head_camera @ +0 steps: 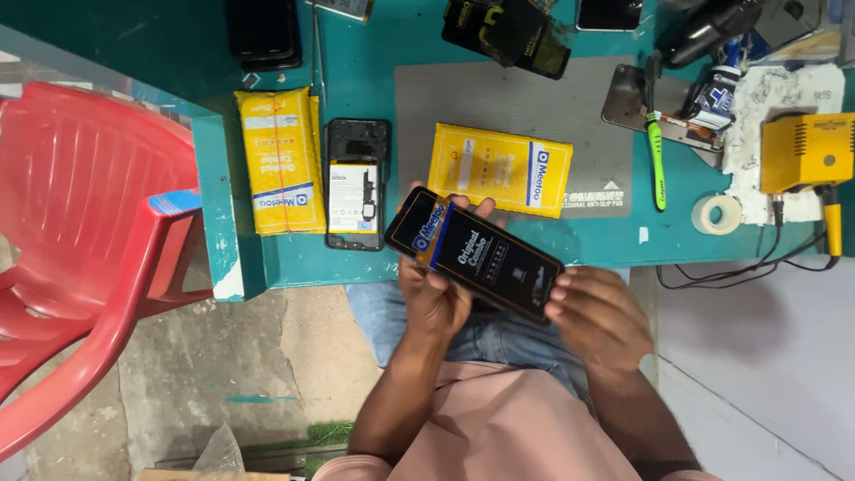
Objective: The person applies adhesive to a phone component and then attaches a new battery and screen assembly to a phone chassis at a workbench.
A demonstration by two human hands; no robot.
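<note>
I hold a flat black box (474,251) with orange and blue trim over my lap, just off the teal table's front edge. My left hand (434,298) grips its left end from below, fingertips curling over the top. The box's right end rests in the fingers of my right hand (598,313). On the table just beyond lies a yellow flat package (499,168). An opened phone (356,183) with its back off lies to the left of it.
A yellow bundle of packages (279,160) lies at the table's left end. A grey mat (512,102), green-handled tool (656,160), tape roll (718,214) and yellow soldering station (806,151) sit to the right. A red plastic chair (85,240) stands at the left.
</note>
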